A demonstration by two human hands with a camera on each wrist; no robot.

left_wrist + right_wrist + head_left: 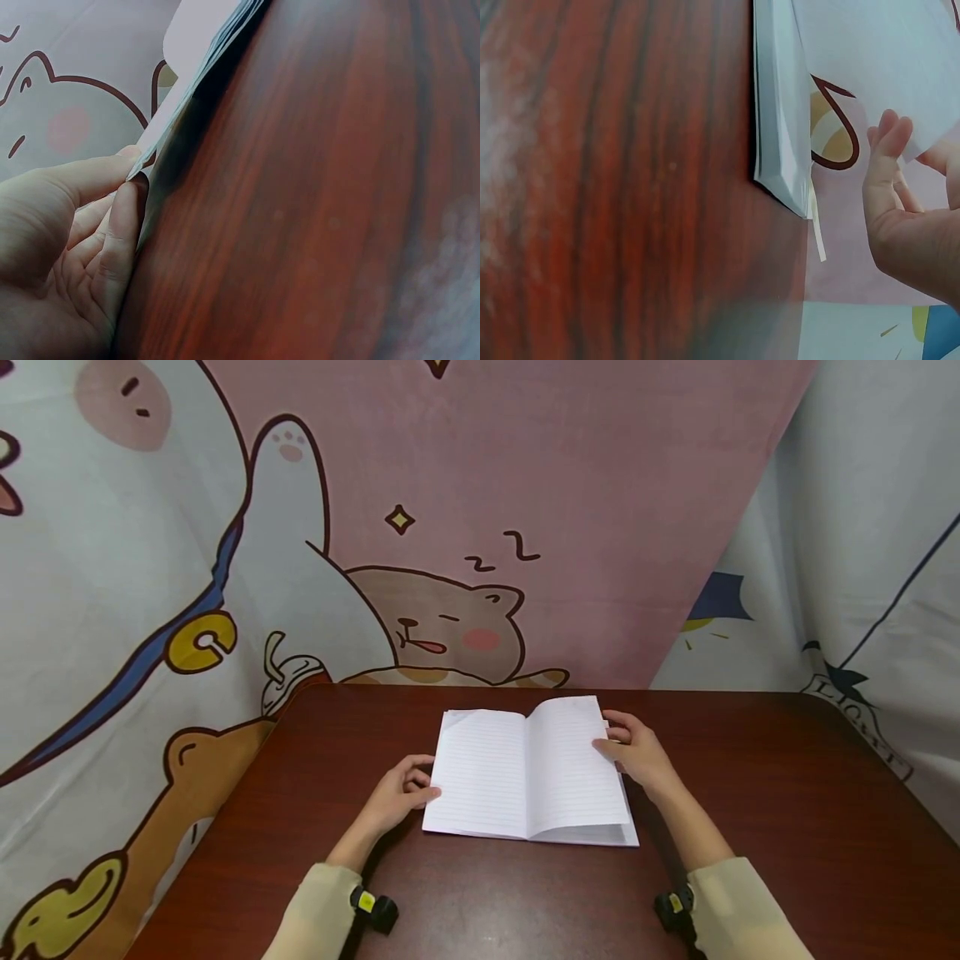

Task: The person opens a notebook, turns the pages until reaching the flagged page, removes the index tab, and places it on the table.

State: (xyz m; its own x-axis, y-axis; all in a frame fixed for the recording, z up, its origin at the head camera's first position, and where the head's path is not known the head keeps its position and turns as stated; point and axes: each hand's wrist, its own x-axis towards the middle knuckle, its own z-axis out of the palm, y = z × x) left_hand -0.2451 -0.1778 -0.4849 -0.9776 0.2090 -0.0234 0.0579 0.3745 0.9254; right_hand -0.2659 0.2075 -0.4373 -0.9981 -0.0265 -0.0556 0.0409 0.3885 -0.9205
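An open notebook (480, 777) with lined white pages lies on the brown table. My left hand (393, 797) pinches its left edge, thumb on top and fingers below, and the left wrist view shows the page edges (187, 97) between them. At the right side, my right hand (641, 752) holds the outer edge of a page (573, 768) that curves up off the pages beneath. In the right wrist view this raised page (885, 60) stands apart from the thicker stack (780, 127), its edge between thumb and fingers. No writing shows on the lined pages.
The dark wood table (487, 902) stretches out on both sides of the notebook. A cloth printed with cartoon animals (457, 618) hangs behind and at the left. A narrow pale strip (818, 232) sticks out past the notebook's end in the right wrist view.
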